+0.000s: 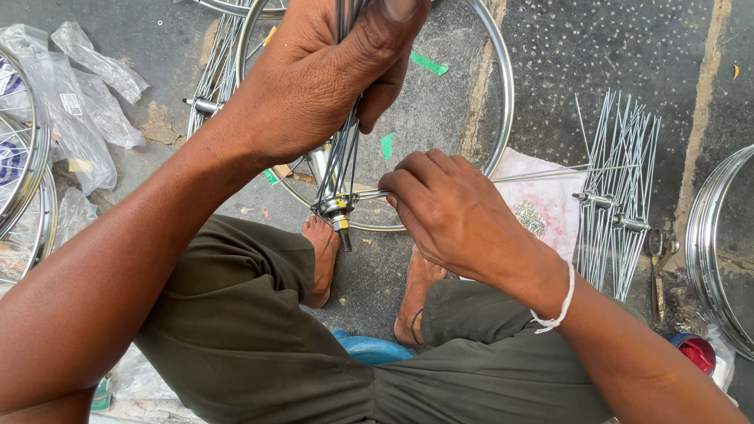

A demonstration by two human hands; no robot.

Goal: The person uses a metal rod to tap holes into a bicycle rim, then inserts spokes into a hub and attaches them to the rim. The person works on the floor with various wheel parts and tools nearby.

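The small shiny metal wheel hub (336, 208) sat in the air above the grey floor (597, 55), between the person's bare feet. The left hand (318, 74) had its fingers closed tight around a bunch of thin silver spokes (345, 153) standing up from the hub. The right hand (452, 212) pinched one long silver spoke (542, 174) beside the hub, over a big shiny metal rim (503, 94).

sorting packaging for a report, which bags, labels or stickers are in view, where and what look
Clear plastic bags: crumpled on the ground at upper left, beside the rims.
White label: small rectangle on one of those bags, dark print.
Green tape pieces: small strips on the ground inside the wheel rim.
No screens or signs show.
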